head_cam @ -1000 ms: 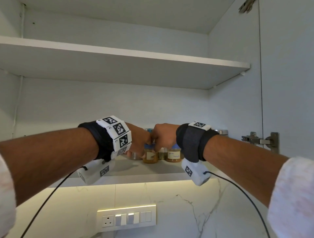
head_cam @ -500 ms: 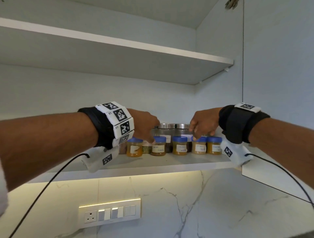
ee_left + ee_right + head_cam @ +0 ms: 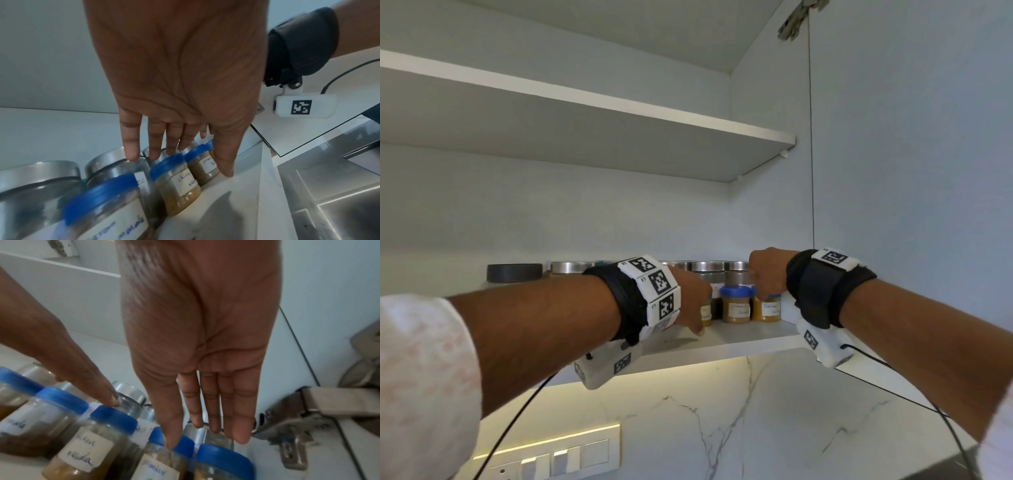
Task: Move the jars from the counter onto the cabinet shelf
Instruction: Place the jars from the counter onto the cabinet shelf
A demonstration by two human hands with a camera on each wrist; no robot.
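Several small blue-lidded spice jars stand in a row near the front of the lower cabinet shelf, with steel-lidded glass jars behind them. My left hand hovers over the row with straight fingers; in the left wrist view its fingertips reach the steel lids above one blue-lidded jar. My right hand is at the right end of the row, fingers straight. Its thumb touches a blue lid. Neither hand holds a jar.
A dark-lidded jar stands at the left of the shelf. The upper shelf is bare. The cabinet's side wall and a door hinge lie right next to my right hand. A switch panel is on the marble wall below.
A second ago both hands were together at one blue-lidded jar. They have let go and drawn apart; the right hand has moved to the row's right end, and the left hand now covers the left jars.
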